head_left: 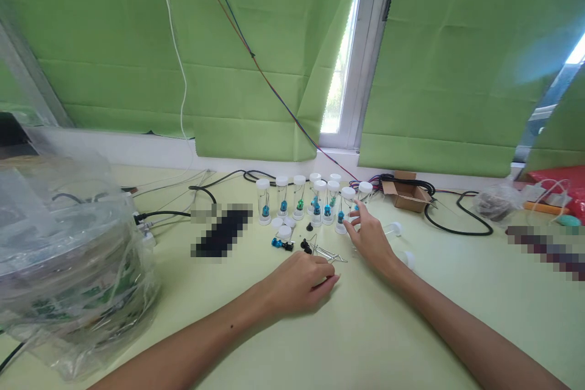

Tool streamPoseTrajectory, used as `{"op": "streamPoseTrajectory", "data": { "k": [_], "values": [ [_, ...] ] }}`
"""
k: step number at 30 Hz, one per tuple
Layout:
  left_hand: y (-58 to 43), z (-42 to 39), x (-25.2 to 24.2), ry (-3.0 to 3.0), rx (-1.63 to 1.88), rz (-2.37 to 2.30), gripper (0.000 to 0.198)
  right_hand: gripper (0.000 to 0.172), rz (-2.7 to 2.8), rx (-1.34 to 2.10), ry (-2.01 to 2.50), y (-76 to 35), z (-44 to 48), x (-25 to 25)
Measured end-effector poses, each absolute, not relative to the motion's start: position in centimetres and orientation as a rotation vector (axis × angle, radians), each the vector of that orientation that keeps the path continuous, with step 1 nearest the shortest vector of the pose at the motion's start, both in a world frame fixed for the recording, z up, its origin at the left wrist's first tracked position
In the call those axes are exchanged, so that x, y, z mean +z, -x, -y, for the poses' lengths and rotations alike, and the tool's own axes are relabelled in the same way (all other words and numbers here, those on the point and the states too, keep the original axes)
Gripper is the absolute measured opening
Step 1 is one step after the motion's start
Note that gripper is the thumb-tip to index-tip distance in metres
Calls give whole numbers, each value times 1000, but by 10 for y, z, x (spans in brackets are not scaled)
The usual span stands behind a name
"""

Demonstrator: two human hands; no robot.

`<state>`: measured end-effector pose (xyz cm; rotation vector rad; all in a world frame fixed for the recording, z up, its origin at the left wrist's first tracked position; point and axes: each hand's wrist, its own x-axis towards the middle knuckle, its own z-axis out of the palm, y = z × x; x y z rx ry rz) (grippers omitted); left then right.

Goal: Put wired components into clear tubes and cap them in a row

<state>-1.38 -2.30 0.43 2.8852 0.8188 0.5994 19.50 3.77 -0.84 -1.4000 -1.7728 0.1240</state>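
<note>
My left hand (pixel 305 283) rests low over the table with its fingers curled; whatever they may hold is hidden. Just beyond it lie several thin bent metal rods (pixel 329 254) and small black parts (pixel 306 246). My right hand (pixel 371 236) has thumb and index finger apart, beside a clear white-capped tube (pixel 340 218) with a blue piece inside; the thumb tip overlaps its edge. Another capped tube (pixel 365 187) stands behind the index finger. Several similar upright tubes (pixel 282 198) hold blue or green pieces and metal rods. Near loose white caps (pixel 284 232) lies a blue-and-black fitting (pixel 282 244).
Two clear tubes with white ends (pixel 406 259) lie partly behind my right forearm. Farther back are an open cardboard box (pixel 409 195) and black cables (pixel 461 231). A large plastic-wrapped bundle (pixel 73 280) stands at left. Green blinds (pixel 256 91) hang behind the table.
</note>
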Motion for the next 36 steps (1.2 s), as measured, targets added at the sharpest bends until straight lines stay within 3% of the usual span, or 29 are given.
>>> {"op": "streamPoseTrajectory", "data": {
  "k": [5, 19, 27, 30, 36],
  "values": [
    [14, 23, 4, -2874, 614, -801, 32, 55, 1661, 43, 1405, -194, -31, -8],
    [14, 23, 5, -2888, 668, -782, 31, 15, 1622, -223, 1087, -178, -8, 2],
    [35, -8, 25, -2787, 939, -1171, 39, 13, 1871, -90, 972, -170, -1, -3],
    [48, -22, 30, -2636, 1064, -1480, 32, 15, 1994, 2, 981, -169, 2, -3],
    [60, -36, 22, -2577, 842, -1595, 20, 15, 2261, 12, 1026, -167, 4, -4]
  ]
}}
